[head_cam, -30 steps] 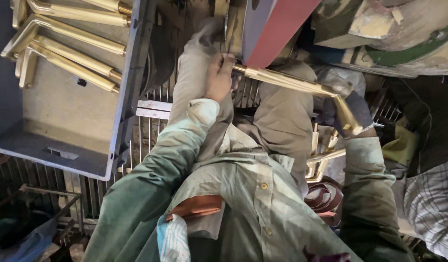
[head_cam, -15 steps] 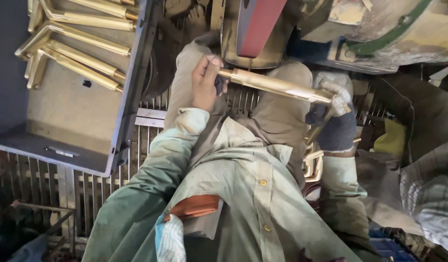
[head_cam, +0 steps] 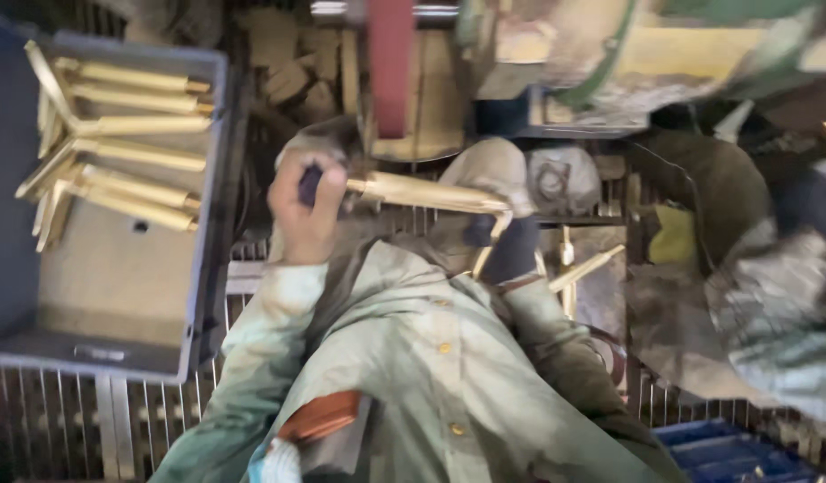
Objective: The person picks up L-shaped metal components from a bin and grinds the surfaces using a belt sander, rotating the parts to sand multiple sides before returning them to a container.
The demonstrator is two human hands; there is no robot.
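Brass rod (head_cam: pixel 431 191) now lower, clear of the red sanding belt (head_cam: pixel 391 67), left hand (head_cam: pixel 307 207) fingers clenched on its end, right hand (head_cam: pixel 507 246) gripping the other end, grey tray (head_cam: pixel 211 161) of brass parts left of the belt.

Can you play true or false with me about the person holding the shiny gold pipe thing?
1. The left hand holds one end of the long brass part. True.
2. The grey tray on the left is full of apples. False: it holds more brass parts, lying in a loose pile.
3. The belt hanging above the brass part is red. True.
4. The person wears a bright pink shirt. False: the shirt is a pale grey-green with buttons.
5. The right hand's grip is blurred, but it seems closed at the part's other end. True.
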